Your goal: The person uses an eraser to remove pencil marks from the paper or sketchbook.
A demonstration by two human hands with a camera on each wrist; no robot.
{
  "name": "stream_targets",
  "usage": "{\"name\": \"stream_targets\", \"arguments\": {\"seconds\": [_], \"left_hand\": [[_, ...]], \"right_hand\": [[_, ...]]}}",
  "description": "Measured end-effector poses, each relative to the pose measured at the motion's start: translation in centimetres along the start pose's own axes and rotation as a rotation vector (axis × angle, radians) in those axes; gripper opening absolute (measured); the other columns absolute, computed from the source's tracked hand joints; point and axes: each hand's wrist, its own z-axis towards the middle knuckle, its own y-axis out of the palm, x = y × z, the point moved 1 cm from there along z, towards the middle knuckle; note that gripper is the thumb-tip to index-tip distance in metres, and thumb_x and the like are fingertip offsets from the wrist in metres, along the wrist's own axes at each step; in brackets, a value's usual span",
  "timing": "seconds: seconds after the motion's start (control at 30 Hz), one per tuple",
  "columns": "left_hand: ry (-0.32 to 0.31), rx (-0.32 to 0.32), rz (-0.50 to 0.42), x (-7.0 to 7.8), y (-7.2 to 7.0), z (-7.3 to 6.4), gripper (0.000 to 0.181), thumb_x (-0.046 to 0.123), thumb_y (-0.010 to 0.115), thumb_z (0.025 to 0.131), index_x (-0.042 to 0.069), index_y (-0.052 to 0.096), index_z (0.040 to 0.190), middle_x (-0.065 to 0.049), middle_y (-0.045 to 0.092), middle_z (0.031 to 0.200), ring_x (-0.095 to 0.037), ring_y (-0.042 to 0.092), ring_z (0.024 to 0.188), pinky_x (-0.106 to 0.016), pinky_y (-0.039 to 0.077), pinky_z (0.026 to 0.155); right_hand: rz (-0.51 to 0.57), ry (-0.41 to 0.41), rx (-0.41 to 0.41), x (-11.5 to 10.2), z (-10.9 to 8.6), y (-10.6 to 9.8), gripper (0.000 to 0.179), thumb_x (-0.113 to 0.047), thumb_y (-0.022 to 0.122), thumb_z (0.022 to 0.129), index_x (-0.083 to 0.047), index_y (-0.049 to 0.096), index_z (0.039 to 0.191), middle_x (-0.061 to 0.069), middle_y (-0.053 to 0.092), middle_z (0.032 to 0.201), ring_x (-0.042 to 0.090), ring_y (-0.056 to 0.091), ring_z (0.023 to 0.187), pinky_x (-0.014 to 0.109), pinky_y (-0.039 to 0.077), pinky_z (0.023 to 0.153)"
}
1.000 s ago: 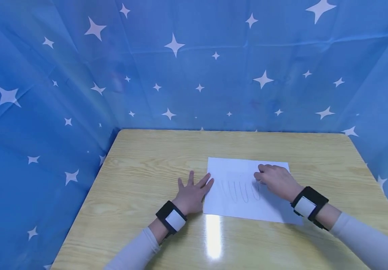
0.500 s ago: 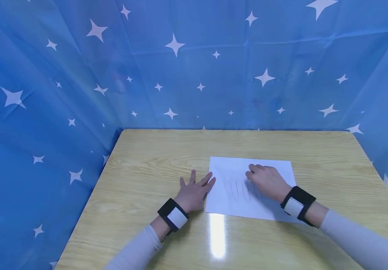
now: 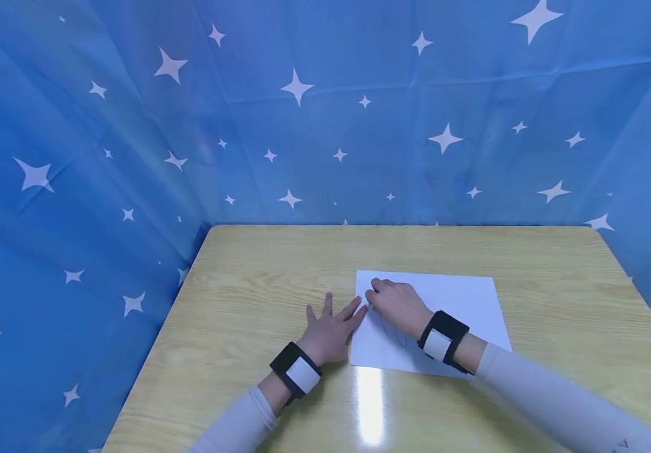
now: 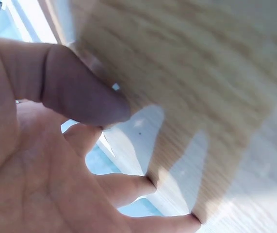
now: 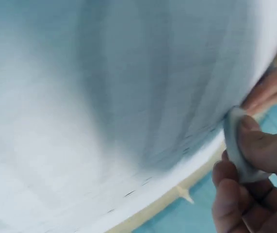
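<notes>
A sheet of white paper (image 3: 467,308) lies on the wooden table, with thin curved pencil lines (image 3: 399,336) partly covered by my right hand (image 3: 400,308). That hand pinches a white, rounded eraser (image 5: 232,141) between thumb and fingers, its edge right at the paper in the right wrist view. My left hand (image 3: 328,336) rests with spread fingers at the paper's left edge, holding nothing. In the left wrist view its thumb (image 4: 85,92) and fingertips come down on the surface.
The wooden table (image 3: 269,264) extends around the paper, with a bright reflection in front of it. A blue curtain (image 3: 331,126) with white stars hangs behind and at both sides. Each wrist wears a black band (image 3: 443,338).
My right hand has swept left across the paper with the eraser, from its right part to near the left edge. The left hand stays at the paper's edge; the head view shifts slightly.
</notes>
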Motion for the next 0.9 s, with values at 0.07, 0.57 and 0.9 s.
{"name": "stream_targets", "arguments": {"seconds": [0.07, 0.57, 0.9], "left_hand": [[0.002, 0.006, 0.017, 0.2, 0.0, 0.0, 0.067, 0.023, 0.052, 0.091, 0.029, 0.026, 0.153, 0.008, 0.016, 0.161, -0.051, 0.016, 0.136, -0.079, 0.031, 0.094], [-0.007, 0.007, 0.011, 0.0, 0.5, -0.2, 0.068, 0.028, 0.053, 0.09, 0.029, 0.027, 0.153, 0.009, 0.017, 0.161, -0.052, 0.014, 0.136, -0.079, 0.031, 0.093], [-0.01, 0.007, -0.012, -0.2, 0.7, 0.2, 0.073, 0.021, 0.056, 0.088, 0.03, 0.024, 0.153, 0.009, 0.014, 0.161, -0.051, 0.011, 0.137, -0.08, 0.027, 0.095]], "right_hand": [[-0.033, 0.001, 0.026, 0.9, -1.2, 0.1, 0.01, -0.014, 0.072, 0.083, -0.012, 0.074, 0.093, 0.004, 0.062, 0.08, 0.012, 0.054, 0.063, 0.03, 0.055, 0.054], [0.052, 0.074, -0.039, 0.8, -1.6, -0.6, 0.011, -0.018, 0.076, 0.081, -0.014, 0.074, 0.091, 0.002, 0.062, 0.081, 0.011, 0.056, 0.068, 0.03, 0.055, 0.058], [-0.11, -0.01, 0.071, 4.0, -5.9, -0.4, 0.011, -0.01, 0.075, 0.079, -0.007, 0.072, 0.089, 0.008, 0.061, 0.077, 0.015, 0.056, 0.06, 0.033, 0.055, 0.052]]}}
